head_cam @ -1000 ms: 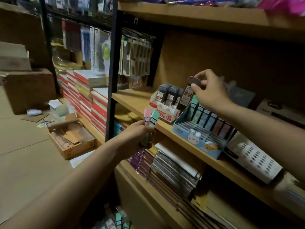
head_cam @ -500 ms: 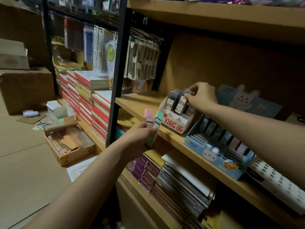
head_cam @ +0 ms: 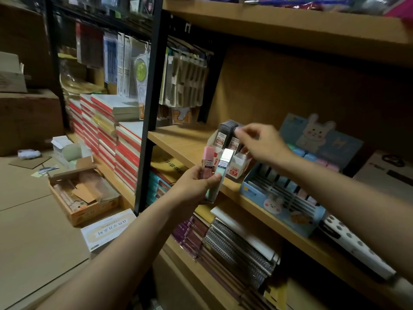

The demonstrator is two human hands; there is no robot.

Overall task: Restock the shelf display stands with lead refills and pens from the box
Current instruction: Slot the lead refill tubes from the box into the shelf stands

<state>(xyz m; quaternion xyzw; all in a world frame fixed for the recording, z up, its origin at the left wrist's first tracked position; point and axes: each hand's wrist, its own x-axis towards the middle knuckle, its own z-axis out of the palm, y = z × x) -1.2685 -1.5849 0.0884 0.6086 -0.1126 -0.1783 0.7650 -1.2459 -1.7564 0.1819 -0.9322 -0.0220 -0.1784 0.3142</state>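
On the wooden shelf (head_cam: 178, 142) stands a white display stand (head_cam: 233, 172) marked HB 0.7, filled with black lead refill cases (head_cam: 223, 136). My right hand (head_cam: 264, 144) reaches over it, fingertips pinching the top of one black case in the stand. In front of the shelf edge, my left hand (head_cam: 194, 185) grips a pink lead refill case (head_cam: 209, 158) and a green one (head_cam: 220, 175), both upright. To the right sits a blue bunny display stand (head_cam: 283, 211) holding rows of pastel refill cases.
An open cardboard box (head_cam: 82, 198) with packets lies on the floor at the left, beside a flat white box (head_cam: 107, 230). Red notebook stacks (head_cam: 125, 153) and a black upright post (head_cam: 149, 108) stand left of the shelf. Spiral notebooks (head_cam: 239, 249) fill the shelf below.
My right hand has brought a black case down from above the blue stand into the white stand. My left hand with the pink and green cases has risen closer to the shelf.
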